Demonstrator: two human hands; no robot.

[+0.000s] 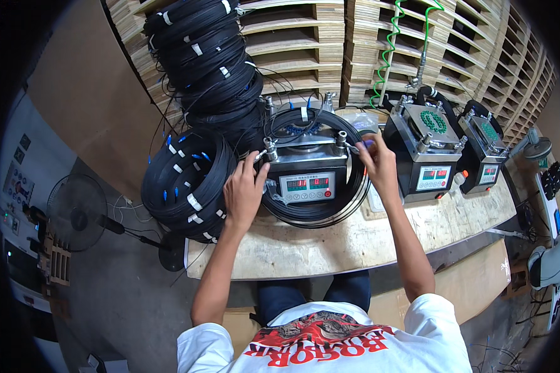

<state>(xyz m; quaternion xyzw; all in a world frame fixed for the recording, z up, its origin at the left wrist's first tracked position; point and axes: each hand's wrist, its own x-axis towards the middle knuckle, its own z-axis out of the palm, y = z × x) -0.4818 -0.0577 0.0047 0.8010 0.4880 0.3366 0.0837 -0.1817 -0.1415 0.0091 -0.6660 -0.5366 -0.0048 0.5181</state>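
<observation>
In the head view, the left hand (245,191) was laid fingers spread on the black coiled cable ring (314,214), steadying it around the small metal heating machine (305,171) on the worn wooden tabletop (354,242). The right hand (376,163) was pinched narrowly on a blue-tipped cable end (367,143) at the machine's right post, held there for seating.

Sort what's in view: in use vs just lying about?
In use: left hand and right hand on the front machine; cable coil around it.
Idle: two machines at right, stacked coils, fan, green hose.

A factory workshop — stacked wooden pallets (330,43), cable coils (186,177), heated presses (424,152) on a worn bench (354,239).
</observation>
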